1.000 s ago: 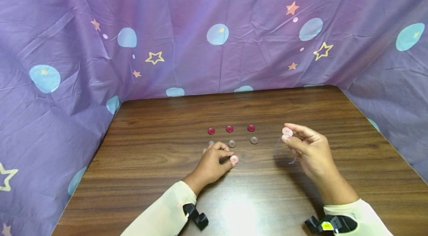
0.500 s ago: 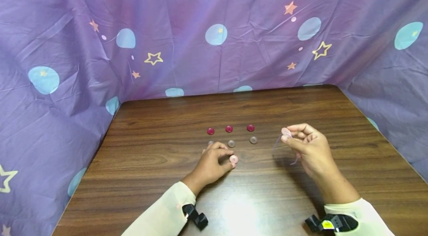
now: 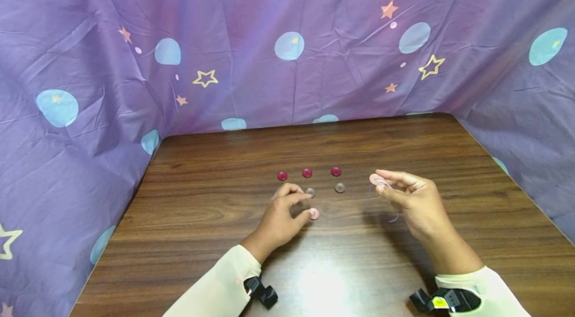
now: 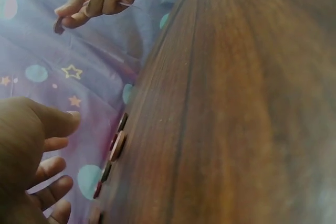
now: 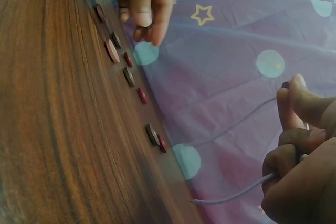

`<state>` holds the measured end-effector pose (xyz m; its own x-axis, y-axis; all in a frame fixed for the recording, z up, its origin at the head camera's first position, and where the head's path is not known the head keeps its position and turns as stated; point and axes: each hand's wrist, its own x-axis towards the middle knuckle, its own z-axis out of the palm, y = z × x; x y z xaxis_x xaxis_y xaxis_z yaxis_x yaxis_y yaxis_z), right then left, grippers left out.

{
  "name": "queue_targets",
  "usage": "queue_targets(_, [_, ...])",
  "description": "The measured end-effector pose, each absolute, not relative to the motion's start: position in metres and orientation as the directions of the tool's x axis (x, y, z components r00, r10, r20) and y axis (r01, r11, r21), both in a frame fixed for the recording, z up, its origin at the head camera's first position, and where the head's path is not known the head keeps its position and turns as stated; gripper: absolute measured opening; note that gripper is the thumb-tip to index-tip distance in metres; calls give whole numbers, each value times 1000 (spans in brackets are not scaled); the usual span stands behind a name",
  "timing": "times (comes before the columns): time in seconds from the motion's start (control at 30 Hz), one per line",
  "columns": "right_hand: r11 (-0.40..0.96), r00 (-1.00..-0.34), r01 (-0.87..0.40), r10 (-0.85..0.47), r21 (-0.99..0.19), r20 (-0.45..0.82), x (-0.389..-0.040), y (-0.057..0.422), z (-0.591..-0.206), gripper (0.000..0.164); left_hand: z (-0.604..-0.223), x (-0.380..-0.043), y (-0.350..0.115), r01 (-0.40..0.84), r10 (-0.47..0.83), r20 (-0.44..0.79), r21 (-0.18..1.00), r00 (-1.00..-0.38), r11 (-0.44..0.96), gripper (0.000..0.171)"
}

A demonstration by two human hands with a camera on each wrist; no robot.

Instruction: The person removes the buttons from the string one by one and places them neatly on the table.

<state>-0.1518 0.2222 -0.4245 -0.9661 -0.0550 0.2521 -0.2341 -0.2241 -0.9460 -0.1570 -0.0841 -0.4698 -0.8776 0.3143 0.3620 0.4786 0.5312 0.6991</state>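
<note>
A pink button is pinched between the thumb and forefinger of my right hand, raised above the table at the right. A thin lilac cord hangs from that hand, one end trailing from the curled lower fingers. My left hand hovers low over the table with fingers parted and nothing gripped. Its thumb tip overlaps a second pink button lying flat on the wood. In the left wrist view the left thumb stands apart from this pink button.
Three dark red buttons lie in a row farther back. Two grey-brown buttons show in front of them, one partly behind the left fingers. Another button lies below the left hand. A purple patterned cloth surrounds the wooden table.
My left fingers have let go of the pink button, which stays on the table, and have lifted slightly. My right hand has shifted a little to the left with its button and cord.
</note>
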Motion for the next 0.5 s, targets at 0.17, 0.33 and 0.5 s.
queue_targets(0.17, [-225, -967, -225, -65, -948, 245, -153, 221, -424, 33, -465, -156, -83, 525, 303, 428, 690, -851, 499, 35])
queue_targets(0.33, [-244, -965, -222, -86, -944, 249, -152, 219, -425, 36, -457, -155, -79, 540, 297, 451, 693, -842, 477, 34])
queue_targets(0.5, [-225, -962, -233, -87, -946, 258, -152, 217, -427, 35, -451, -155, -73, 558, 302, 469, 704, -830, 440, 37])
